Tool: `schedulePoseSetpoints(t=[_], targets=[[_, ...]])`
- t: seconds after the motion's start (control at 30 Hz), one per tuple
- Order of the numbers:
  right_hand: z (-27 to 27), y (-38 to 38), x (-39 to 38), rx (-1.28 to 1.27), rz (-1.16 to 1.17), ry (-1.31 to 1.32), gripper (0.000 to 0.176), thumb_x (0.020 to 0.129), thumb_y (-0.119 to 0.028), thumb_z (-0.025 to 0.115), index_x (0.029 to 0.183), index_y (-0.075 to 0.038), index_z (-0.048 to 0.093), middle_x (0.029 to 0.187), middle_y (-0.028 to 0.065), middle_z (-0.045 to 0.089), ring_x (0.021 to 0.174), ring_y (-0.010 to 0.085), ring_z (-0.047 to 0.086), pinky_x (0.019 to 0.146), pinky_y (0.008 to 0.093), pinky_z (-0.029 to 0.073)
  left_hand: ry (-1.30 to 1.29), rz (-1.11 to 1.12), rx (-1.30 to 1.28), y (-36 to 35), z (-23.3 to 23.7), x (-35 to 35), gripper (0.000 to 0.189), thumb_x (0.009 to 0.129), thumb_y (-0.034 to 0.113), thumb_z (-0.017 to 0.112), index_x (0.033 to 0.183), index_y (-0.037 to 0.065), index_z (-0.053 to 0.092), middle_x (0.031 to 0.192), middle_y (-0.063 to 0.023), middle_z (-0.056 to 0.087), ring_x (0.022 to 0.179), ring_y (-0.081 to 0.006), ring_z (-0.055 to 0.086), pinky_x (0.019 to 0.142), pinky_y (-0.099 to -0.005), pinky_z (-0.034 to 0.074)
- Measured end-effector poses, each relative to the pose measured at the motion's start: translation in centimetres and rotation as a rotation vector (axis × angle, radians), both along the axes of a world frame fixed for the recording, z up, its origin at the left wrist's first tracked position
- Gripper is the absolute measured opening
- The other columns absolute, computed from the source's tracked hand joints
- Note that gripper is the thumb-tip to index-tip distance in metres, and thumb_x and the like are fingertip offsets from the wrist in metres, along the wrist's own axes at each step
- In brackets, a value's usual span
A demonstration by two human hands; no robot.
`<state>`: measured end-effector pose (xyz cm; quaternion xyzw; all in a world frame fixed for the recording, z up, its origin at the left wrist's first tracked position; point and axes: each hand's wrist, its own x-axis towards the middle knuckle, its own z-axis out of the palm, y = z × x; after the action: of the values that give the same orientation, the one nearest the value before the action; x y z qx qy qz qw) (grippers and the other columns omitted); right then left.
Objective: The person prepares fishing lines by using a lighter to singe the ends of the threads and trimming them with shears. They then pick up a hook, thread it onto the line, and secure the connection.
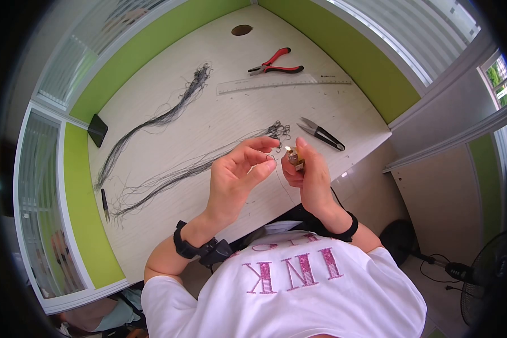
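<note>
My left hand (234, 177) pinches a small fishing hook (271, 158) between thumb and fingertips, and a thin line (283, 185) trails down from it. My right hand (314, 179) is closed around a lighter (296, 160), whose small flame (288, 149) burns just to the right of the hook. Just beyond my fingers lies a cluster of dark hooks (278, 130). Its bundle of dark lines (177, 179) stretches away to the left across the table. Thread snips (321, 134) with black handles rest beyond my right hand.
A second bundle of hooked lines (169, 115) lies at the back left. Red-and-black pliers (277, 63) and a clear ruler (284, 84) are farther back. A black phone (97, 130) and a dark slim tool (105, 204) sit by the left green partition (84, 205).
</note>
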<state>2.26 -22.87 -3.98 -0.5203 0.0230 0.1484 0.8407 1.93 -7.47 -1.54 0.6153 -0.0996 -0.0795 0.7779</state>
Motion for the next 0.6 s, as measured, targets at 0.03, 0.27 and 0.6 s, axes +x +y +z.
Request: schedulePoseSetpoints(t=[0.03,0.27,0.6], targets=[[0.0,-0.1,0.1,0.028,-0.019,0.025,0.048,0.093,-0.039,0.037,0.058,-0.006,0.043,0.053,-0.003,0.034,0.05,0.0061,0.027,0.046,0.0226,0.021,0.014,0.004,0.002,0.0,0.1,0.0,0.007,0.08,0.005,0.061,0.085,-0.001,0.062,0.113,-0.0107,0.055,0.109,-0.0166,0.048,0.093,-0.0328,0.037],[0.5,1.1,-0.3,-0.073,-0.19,-0.36,0.02,0.087,-0.016,0.057,0.075,0.0,0.054,0.07,-0.0013,0.045,0.062,0.0068,0.038,0.055,0.0208,0.031,0.076,-0.006,-0.067,-0.1,-0.1,0.0,0.007,0.08,0.003,0.06,0.085,-0.001,0.063,0.113,-0.0112,0.055,0.109,-0.0172,0.047,0.094,-0.0334,0.036],[-0.3,-0.5,0.1,-0.266,-0.243,-0.569,0.007,0.083,-0.006,0.062,0.083,0.0,0.058,0.081,0.0033,0.053,0.069,0.009,0.048,0.059,0.0201,0.036,-0.029,0.036,0.01,0.0,-0.4,0.0,0.007,0.08,0.003,0.062,0.085,0.0,0.064,0.114,-0.0118,0.056,0.109,-0.0186,0.048,0.094,-0.0343,0.035]])
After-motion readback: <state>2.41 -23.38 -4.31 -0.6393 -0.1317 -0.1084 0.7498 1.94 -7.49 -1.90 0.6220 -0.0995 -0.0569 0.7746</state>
